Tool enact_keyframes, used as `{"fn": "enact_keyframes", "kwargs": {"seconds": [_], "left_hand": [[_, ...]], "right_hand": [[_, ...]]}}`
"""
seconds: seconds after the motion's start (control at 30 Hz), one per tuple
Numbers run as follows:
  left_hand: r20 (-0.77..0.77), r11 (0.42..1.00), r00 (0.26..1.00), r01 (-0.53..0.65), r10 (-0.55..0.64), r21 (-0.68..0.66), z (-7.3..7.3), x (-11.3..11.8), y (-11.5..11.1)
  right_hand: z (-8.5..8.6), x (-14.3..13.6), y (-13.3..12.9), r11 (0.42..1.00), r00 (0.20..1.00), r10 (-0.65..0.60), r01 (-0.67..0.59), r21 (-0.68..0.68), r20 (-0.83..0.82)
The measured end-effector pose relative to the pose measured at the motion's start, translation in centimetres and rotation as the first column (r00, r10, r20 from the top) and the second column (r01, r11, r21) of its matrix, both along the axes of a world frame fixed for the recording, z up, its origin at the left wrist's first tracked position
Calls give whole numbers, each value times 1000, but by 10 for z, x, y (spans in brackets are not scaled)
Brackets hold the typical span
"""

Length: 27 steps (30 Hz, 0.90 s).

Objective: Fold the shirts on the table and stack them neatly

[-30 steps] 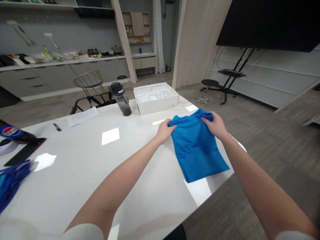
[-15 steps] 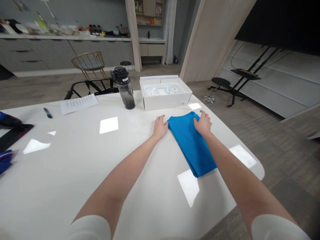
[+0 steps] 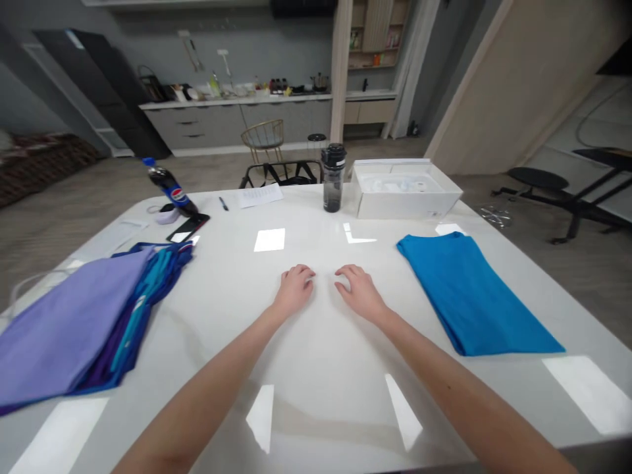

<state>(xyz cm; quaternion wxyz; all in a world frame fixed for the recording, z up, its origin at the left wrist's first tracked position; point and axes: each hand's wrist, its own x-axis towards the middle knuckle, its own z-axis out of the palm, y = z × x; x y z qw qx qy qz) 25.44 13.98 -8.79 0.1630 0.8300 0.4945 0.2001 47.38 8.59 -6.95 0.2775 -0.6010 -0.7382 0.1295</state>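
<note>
Left hand (image 3: 295,288) and right hand (image 3: 359,289) empty, fingers loosely curled, close together on glossy white table (image 3: 316,368). Folded blue shirt (image 3: 469,293) right of right hand. Stack of purple and blue garments (image 3: 83,316) well left: lift top piece only.

Pepsi logo, likely, on cola bottle (image 3: 170,191).

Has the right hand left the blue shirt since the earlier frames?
Yes. The right hand now rests on the bare table, left of the folded blue shirt, farther from the white box.

Single head-worn view, forward and down, close over the white table (image 3: 316,408).
</note>
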Motion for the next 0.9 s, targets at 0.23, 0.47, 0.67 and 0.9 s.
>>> {"fn": "enact_keyframes", "kwargs": {"seconds": [0.23,0.47,0.67,0.9], "left_hand": [[-107,937,936,-321,336,137,13,-182,-7],[-156,648,634,-698,757,305,59,-383,9],[-166,582,562,-805,810,116,56,-471,18],[36,545,568,-805,822,235,64,-467,4]], "right_hand": [[2,-152,42,936,948,247,-288,-205,-203],[6,-312,70,834,855,397,-488,-257,-335],[4,-390,73,763,792,505,-596,-251,-344],[1,-404,69,760,795,519,-598,-257,-315]]}}
